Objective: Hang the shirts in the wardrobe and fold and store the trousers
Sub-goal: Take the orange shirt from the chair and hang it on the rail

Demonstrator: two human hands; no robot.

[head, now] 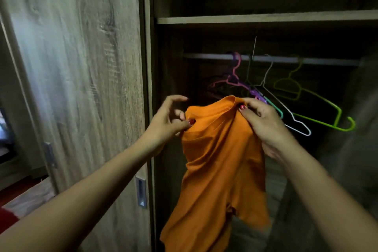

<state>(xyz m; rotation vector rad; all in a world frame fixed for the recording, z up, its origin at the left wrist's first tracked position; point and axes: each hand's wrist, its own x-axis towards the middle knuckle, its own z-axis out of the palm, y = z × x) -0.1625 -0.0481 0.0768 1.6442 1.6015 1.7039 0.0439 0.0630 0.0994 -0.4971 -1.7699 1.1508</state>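
your right hand [263, 120] is pinching the collar of the orange shirt [221, 161]; your left hand [173, 118] has thumb and forefinger nipped on the opposite shoulder edge, other fingers splayed loose. shirt hangs straight down between them, long axis vertical, in front of the open wardrobe [255, 19]. the relation that matters: the hangers [294, 106] sit on the rail [266, 58] directly behind and just above your right hand, their arms sloping down to the right, purple one [253, 92] nearly touching your knuckles. so right hand is nearer (left is well clear, by the door [77, 67]). my read: let go with the right for a hanger and the left must carry the shirt.
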